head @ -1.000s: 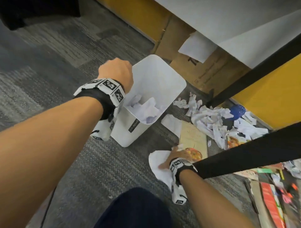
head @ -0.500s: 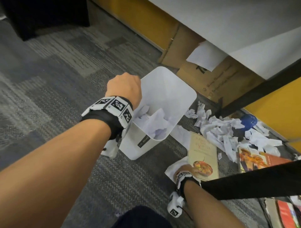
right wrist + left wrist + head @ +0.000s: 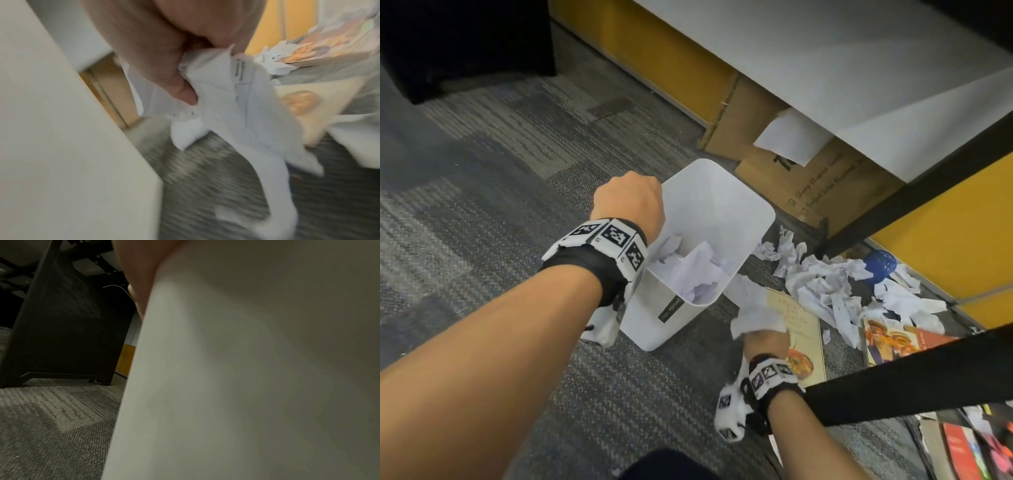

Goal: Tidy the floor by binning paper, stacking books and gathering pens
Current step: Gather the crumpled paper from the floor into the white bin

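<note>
1. Far left there's just grey carpet and a dark cabinet at the top corner. The left wrist cam shows that same cabinet from floor level.

2. My left hand is on the near-left rim of the white bin, fingers curled over the edge and gripping it. The bin is tipped, its mouth leaning toward me and to the right. On the left wrist cam it's basically all white bin wall, with a bit of finger at the top.

3. There's crumpled paper in the bin, piled toward its lower side.

4. Just right of the bin's base, my right hand is low near the floor, closed round a white sheet. The right wrist cam is blurry but shows it well enough: the thumb is pressed into the crumpled sheet and the rest dangles below the fist, off the carpet.

5. Right beside that hand a tan book lies flat on the carpet, with a bowl picture on its cover.

6. Further right is a heap of paper scraps, some lying over the book's top corner, with a blue ball at the back of it.

7. Right of the heap another colourful book is partly under scraps, and more books sit at the bottom right corner. A black bar crosses in front of them.

8. Behind it all are cardboard boxes against a yellow panel.

9. I can't spot any pens.
</note>
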Motion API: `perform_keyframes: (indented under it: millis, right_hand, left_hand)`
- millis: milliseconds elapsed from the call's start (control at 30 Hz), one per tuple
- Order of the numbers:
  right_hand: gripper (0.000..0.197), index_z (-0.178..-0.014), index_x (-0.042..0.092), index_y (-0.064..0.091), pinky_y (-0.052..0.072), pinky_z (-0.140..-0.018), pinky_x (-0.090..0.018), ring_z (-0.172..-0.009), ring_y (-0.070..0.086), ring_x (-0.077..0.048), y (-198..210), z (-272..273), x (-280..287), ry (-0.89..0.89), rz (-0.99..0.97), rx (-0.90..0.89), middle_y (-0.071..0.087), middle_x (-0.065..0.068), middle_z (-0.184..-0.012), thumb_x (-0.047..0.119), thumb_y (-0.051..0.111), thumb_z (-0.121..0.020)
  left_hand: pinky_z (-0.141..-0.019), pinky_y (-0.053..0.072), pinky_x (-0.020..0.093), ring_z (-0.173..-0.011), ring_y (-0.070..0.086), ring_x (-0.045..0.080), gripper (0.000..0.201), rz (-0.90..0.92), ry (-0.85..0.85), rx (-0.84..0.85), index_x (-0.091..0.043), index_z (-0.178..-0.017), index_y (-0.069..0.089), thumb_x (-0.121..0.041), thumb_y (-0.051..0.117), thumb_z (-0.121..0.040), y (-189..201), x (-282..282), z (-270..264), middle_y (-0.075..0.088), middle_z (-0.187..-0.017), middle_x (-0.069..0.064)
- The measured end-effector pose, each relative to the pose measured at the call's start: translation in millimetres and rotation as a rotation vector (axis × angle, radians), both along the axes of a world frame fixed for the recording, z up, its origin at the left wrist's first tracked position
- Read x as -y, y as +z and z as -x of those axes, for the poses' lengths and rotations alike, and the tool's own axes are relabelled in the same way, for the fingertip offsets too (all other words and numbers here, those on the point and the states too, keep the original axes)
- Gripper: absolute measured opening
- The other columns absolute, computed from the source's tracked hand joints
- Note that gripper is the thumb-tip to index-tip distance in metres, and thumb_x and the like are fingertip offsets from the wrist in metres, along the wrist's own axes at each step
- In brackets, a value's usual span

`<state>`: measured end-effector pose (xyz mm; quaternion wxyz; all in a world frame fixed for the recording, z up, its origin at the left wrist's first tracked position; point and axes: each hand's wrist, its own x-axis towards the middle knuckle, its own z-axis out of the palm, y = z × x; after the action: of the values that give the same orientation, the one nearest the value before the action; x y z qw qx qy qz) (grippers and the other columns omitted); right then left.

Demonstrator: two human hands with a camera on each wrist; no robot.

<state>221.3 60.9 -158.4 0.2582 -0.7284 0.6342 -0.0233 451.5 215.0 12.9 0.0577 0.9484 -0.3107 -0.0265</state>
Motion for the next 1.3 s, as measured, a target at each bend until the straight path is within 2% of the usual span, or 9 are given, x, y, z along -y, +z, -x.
perform_keyframes:
  millis: [133,267,400,500,667,833,933,1133,1300]
  right_hand:
    - [0.039,-0.127,0.001,0.057,0.033,-0.106,-0.012,-0.124,0.051,-0.020,104,-37,-6,-0.069,0.542,0.697,0.057,-0.013,-0.130,0.004,0.058,-0.089]
    - [0.047,-0.125,-0.005,0.052,0.045,-0.096,-0.011,-0.111,0.058,-0.014,190,-80,-31,0.159,0.421,1.228,0.061,-0.013,-0.122,0.009,0.067,-0.082]
    - [0.050,-0.122,0.012,0.052,0.042,-0.080,-0.027,-0.109,0.056,-0.024,205,-121,-32,0.844,0.401,0.172,0.058,-0.008,-0.118,0.026,0.073,-0.079]
    - [0.089,-0.143,0.023,0.037,0.046,-0.095,-0.037,-0.124,0.050,-0.028,203,-130,-32,1.081,0.113,-0.359,0.051,-0.004,-0.138,0.048,0.080,-0.068]
    - [0.076,-0.127,0.026,0.052,0.044,-0.094,-0.034,-0.113,0.053,-0.013,206,-127,-26,1.026,0.423,0.153,0.054,0.005,-0.123,0.069,0.068,-0.067]
    - [0.023,-0.098,0.013,0.063,0.048,-0.078,-0.027,-0.087,0.058,-0.013,186,-102,18,0.217,0.633,0.907,0.062,0.000,-0.094,0.034,0.054,-0.094]
    - [0.036,-0.123,0.001,0.054,0.044,-0.087,-0.034,-0.111,0.058,-0.033,118,-91,55,-0.174,0.276,0.586,0.060,-0.016,-0.118,0.025,0.048,-0.097]
    - [0.108,-0.154,0.019,-0.005,0.047,-0.094,-0.039,-0.131,0.046,-0.040,-11,-64,79,0.437,-0.061,-0.368,-0.002,-0.017,-0.160,0.019,0.075,-0.081]
    - [0.079,-0.149,0.018,0.024,0.044,-0.102,-0.041,-0.127,0.049,-0.035,-46,-53,111,0.554,0.037,-0.457,0.039,-0.014,-0.147,0.017,0.068,-0.084]
  left_hand:
    - [-0.076,0.047,0.040,-0.105,0.061,0.037,0.028,0.010,0.009,-0.021,-0.007,-0.118,0.059,-0.020,0.042,-0.099,1,1,2,0.063,-0.113,0.018]
    - [-0.079,0.048,0.041,-0.104,0.062,0.038,0.030,0.044,0.021,-0.030,-0.008,-0.118,0.061,-0.023,0.042,-0.099,2,-1,4,0.063,-0.113,0.017]
    - [-0.079,0.049,0.041,-0.104,0.062,0.039,0.031,0.071,0.038,-0.054,-0.008,-0.116,0.063,-0.024,0.043,-0.099,5,-2,5,0.064,-0.113,0.017]
    - [-0.080,0.049,0.040,-0.103,0.062,0.040,0.030,0.085,0.045,-0.067,-0.009,-0.115,0.064,-0.024,0.044,-0.098,8,-2,7,0.064,-0.113,0.017]
    - [-0.082,0.049,0.041,-0.106,0.061,0.040,0.030,0.095,0.076,-0.083,-0.009,-0.117,0.064,-0.024,0.046,-0.097,9,-1,5,0.063,-0.116,0.017]
    - [-0.080,0.047,0.039,-0.110,0.060,0.037,0.029,0.094,0.121,-0.144,-0.008,-0.118,0.062,-0.022,0.049,-0.097,13,14,-7,0.062,-0.120,0.015]
    - [-0.073,0.044,0.037,-0.107,0.061,0.037,0.028,0.119,0.133,-0.151,-0.006,-0.117,0.062,-0.021,0.050,-0.097,12,37,-19,0.063,-0.118,0.016]
    - [-0.076,0.045,0.038,-0.109,0.060,0.037,0.028,0.139,0.117,-0.096,-0.006,-0.118,0.062,-0.018,0.049,-0.096,5,93,-34,0.062,-0.119,0.015]
    - [-0.076,0.046,0.038,-0.108,0.061,0.036,0.029,0.135,0.109,-0.090,-0.007,-0.122,0.058,-0.018,0.050,-0.096,2,122,-46,0.063,-0.117,0.014]
